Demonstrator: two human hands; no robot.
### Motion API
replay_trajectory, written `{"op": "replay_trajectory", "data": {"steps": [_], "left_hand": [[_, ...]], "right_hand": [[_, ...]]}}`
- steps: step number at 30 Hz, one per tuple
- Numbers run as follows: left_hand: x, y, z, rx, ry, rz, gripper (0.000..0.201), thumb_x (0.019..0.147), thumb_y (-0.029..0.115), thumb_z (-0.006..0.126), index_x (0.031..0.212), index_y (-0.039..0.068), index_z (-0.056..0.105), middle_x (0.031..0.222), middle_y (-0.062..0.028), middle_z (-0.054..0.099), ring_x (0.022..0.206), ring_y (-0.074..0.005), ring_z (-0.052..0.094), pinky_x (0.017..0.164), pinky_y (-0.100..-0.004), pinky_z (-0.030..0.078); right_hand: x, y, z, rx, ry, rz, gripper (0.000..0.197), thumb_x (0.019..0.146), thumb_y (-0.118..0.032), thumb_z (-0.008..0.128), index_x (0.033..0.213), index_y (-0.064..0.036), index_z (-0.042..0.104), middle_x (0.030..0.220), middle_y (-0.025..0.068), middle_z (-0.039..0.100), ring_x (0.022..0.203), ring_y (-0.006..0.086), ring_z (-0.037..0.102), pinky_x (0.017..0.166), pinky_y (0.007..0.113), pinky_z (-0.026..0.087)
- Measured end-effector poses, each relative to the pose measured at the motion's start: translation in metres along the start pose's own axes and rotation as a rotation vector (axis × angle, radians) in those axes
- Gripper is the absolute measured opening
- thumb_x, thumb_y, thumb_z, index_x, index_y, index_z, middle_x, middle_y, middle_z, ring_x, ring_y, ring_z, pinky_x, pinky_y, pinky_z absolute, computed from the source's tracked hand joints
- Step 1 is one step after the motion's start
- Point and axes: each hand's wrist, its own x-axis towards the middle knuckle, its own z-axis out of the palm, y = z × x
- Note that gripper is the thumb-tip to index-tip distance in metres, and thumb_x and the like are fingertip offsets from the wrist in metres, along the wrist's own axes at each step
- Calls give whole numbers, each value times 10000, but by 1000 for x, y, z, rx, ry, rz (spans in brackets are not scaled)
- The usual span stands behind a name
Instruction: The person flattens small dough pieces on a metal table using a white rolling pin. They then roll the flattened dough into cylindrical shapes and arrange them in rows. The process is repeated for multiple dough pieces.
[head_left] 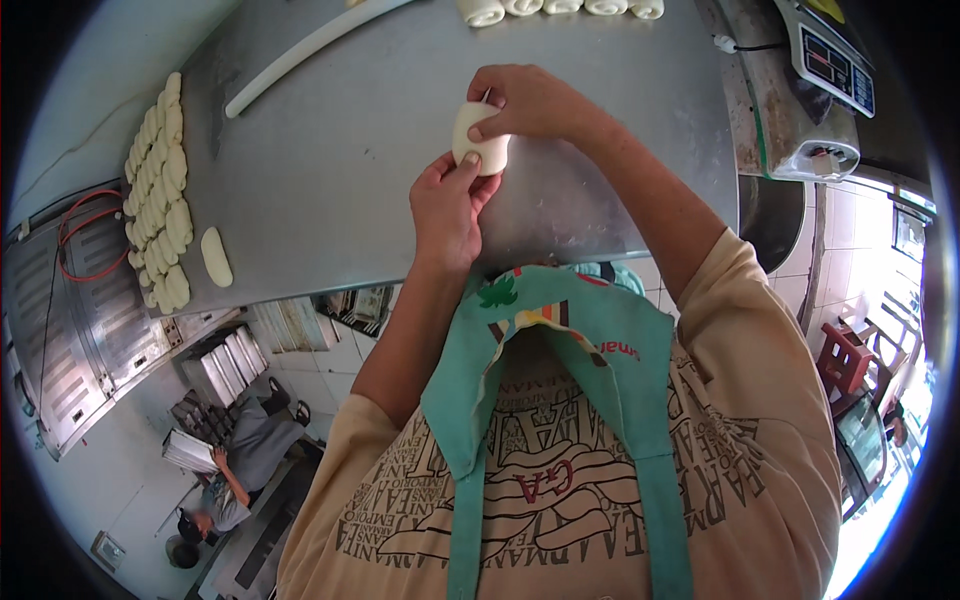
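Between both hands I hold a pale, smooth piece of dough (482, 122), raised over the steel table. My left hand (450, 205) grips its lower end, thumb on the near face. My right hand (525, 103) has its upper right side, with the thumb pressed on the front and the fingers curled behind. Rolled dough pieces (563, 6) line the table's far edge. At the left, shaped dough pieces (160, 200) lie packed in rows, and a single dough piece (216, 257) rests apart from them.
A long pale dough strip (310, 50) stretches across the far left of the steel table (350, 170). A digital scale (838, 70) stands at the far right beside a metal box (800, 140). Lower left, another person (250, 450) handles metal pans (195, 450).
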Motion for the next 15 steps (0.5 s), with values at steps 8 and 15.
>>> {"op": "replay_trajectory", "data": {"steps": [8,15], "left_hand": [[-5,-3,-23,563,201,244,397,1022,190,640,1340,-39,575,1169,-112,684,1025,-166,677,856,-314,567],[16,26,17,374,-91,160,386,1045,145,601,1399,-5,566,1247,-105,667,1071,-168,662,908,-328,549]], "right_hand": [[-21,1,57,25,340,143,752,794,-488,802,1241,58,542,1180,309,572,1062,481,633,947,493,543],[-35,0,21,701,276,296,640,859,-244,740,1347,88,494,1252,316,594,1159,433,639,979,447,544]]}}
